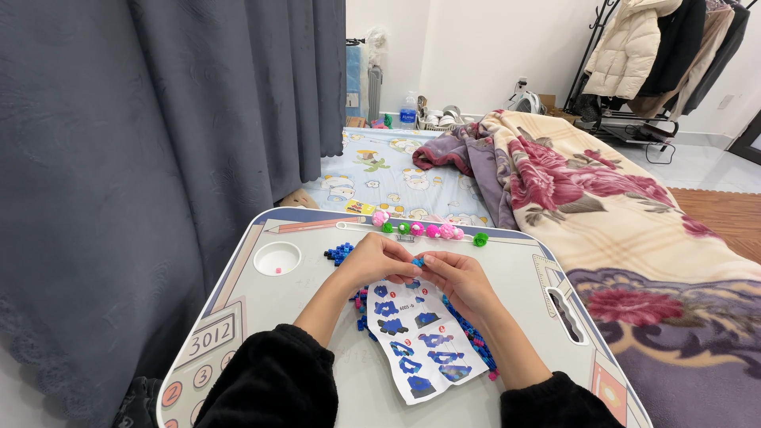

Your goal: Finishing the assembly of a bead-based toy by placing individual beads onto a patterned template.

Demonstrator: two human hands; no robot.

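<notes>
Glossy paper sheet (418,341) — plastic bricks (339,253)

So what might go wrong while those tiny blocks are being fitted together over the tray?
The small blue piece pinched between the left hand and right hand could slip and bounce off the white lap tray. The loose blue blocks near the tray's middle might scatter if a sleeve brushes them.
</notes>
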